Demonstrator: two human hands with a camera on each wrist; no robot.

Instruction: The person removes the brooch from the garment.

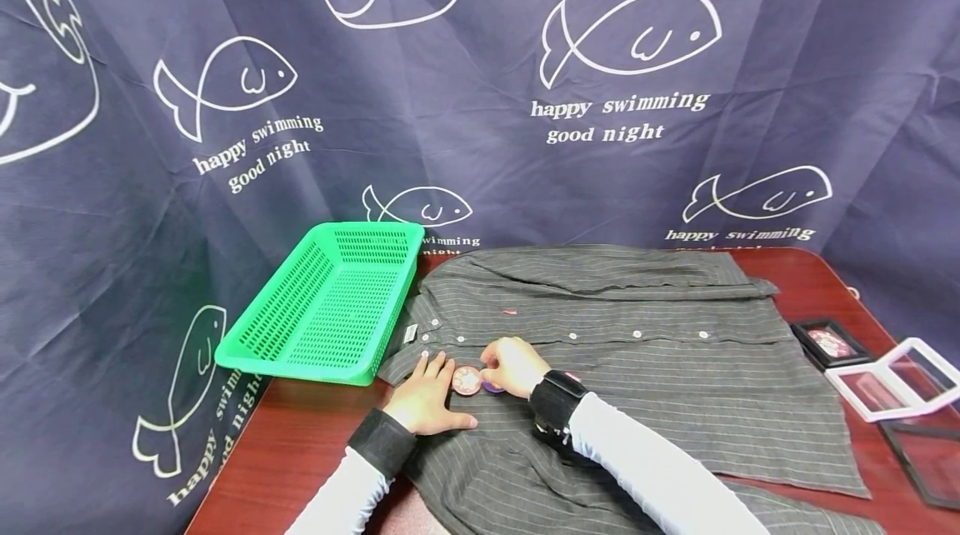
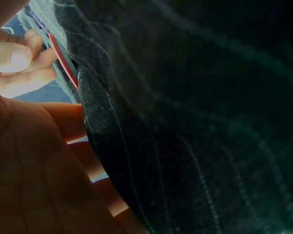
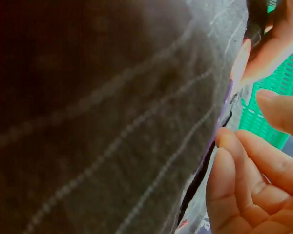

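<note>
A grey pinstriped shirt (image 1: 660,385) lies spread on the table. My left hand (image 1: 429,400) rests on it near the collar, fingers extended and thumb spread; its palm fills the lower left of the left wrist view. Beside its fingers lies a round pink patterned disc (image 1: 467,381). Just right of that is a round purple disc (image 1: 492,387), partly hidden by my right hand (image 1: 516,366). In the right wrist view, bent fingertips (image 3: 224,141) touch the edge of the purple disc, while the thumb (image 3: 271,102) stands apart from them.
A green plastic basket (image 1: 401,310) stands at the left, close to the collar. White and black frames, including a white frame (image 1: 870,417) and a black frame (image 1: 862,352), lie at the right edge of the red-brown table (image 1: 285,443). A blue printed curtain (image 1: 495,160) hangs behind.
</note>
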